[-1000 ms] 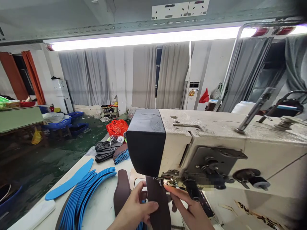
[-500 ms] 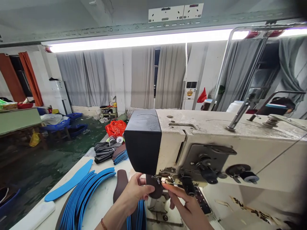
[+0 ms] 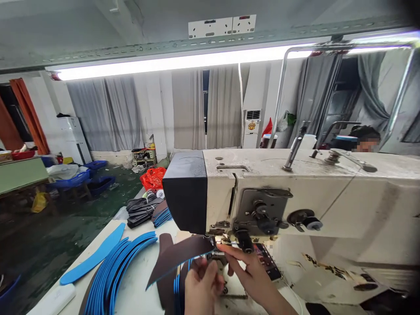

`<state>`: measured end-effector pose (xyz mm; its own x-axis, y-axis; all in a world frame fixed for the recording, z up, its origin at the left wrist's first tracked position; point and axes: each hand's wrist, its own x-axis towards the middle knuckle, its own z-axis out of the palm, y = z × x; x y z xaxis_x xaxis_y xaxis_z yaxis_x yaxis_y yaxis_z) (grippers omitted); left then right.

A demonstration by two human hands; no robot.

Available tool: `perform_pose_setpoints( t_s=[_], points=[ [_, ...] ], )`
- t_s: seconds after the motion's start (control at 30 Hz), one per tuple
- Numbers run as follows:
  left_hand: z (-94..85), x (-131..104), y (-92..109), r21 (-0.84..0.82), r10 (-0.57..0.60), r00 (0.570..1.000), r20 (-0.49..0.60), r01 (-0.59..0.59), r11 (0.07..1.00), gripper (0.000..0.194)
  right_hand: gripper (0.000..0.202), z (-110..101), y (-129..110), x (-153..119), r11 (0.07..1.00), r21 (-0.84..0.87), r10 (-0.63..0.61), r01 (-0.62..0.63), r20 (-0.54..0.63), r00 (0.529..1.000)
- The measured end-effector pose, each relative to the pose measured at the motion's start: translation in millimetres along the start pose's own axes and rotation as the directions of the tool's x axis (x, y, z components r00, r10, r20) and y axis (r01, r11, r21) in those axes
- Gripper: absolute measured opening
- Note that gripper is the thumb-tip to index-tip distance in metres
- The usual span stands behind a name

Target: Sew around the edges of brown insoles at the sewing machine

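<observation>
Where the needle meets the work, dark brown insole piece [image 3: 179, 258], blue underside showing, lying flat and jutting left from under the sewing machine [image 3: 295, 197] head. Left hand [image 3: 201, 286] raised, fingers curled beneath the piece, pinching its near edge. Right hand [image 3: 251, 273] reaching to the presser foot, fingertips on the piece's end. Fanned blue insoles [image 3: 114, 267] toward the table's [image 3: 138, 288] left edge; grey curtains [image 3: 108, 109] beyond.
</observation>
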<state>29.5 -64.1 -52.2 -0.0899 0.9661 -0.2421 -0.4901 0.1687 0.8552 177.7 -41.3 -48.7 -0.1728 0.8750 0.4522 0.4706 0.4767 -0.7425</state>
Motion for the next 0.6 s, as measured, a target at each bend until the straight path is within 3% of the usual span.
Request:
perform_pose_setpoints(
  t_s=[0.07,0.13,0.17,0.23,0.3,0.37,0.5,0.6],
  points=[
    [-9.7,-0.7,13.9,0.137,0.146,0.984,0.103,-0.159,0.978,0.037,0.035,1.2,0.8,-0.2,1.000,0.001,-0.002,0.002,0.007,1.000],
    [-15.4,10.8,42.8,0.320,0.380,0.916,0.130,-0.402,0.858,0.024,0.036,2.2,1.4,-0.9,1.000,-0.005,-0.014,0.014,0.013,1.000],
    [-15.8,20.6,60.0,0.445,0.368,0.915,0.164,-0.402,0.800,0.015,0.036,2.5,1.4,-1.3,1.000,-0.010,-0.019,0.019,0.010,1.000],
    [-12.9,43.4,92.6,0.608,0.119,0.947,0.297,-0.284,0.741,0.011,0.036,2.7,0.8,-2.0,1.000,-0.013,-0.020,0.020,0.005,1.000],
    [-8.4,62.0,115.7,0.660,-0.046,0.931,0.363,-0.222,0.718,0.011,0.035,2.5,-0.2,-2.4,1.000,-0.001,-0.009,0.009,0.010,1.000],
    [-6.5,70.1,126.4,0.671,-0.168,0.893,0.417,-0.178,0.720,0.017,0.034,2.4,-0.6,-2.3,1.000,0.017,0.002,-0.002,0.021,1.000],
    [-14.0,59.2,119.0,0.675,-0.331,0.816,0.475,-0.096,0.732,0.025,0.034,3.3,1.4,-2.3,1.000,0.025,0.018,-0.018,0.017,1.000],
    [-20.7,46.3,102.1,0.572,-0.286,0.799,0.529,-0.087,0.816,0.032,0.033,4.4,3.8,-3.1,1.000,0.016,0.018,-0.018,0.001,1.000]
  ],
)
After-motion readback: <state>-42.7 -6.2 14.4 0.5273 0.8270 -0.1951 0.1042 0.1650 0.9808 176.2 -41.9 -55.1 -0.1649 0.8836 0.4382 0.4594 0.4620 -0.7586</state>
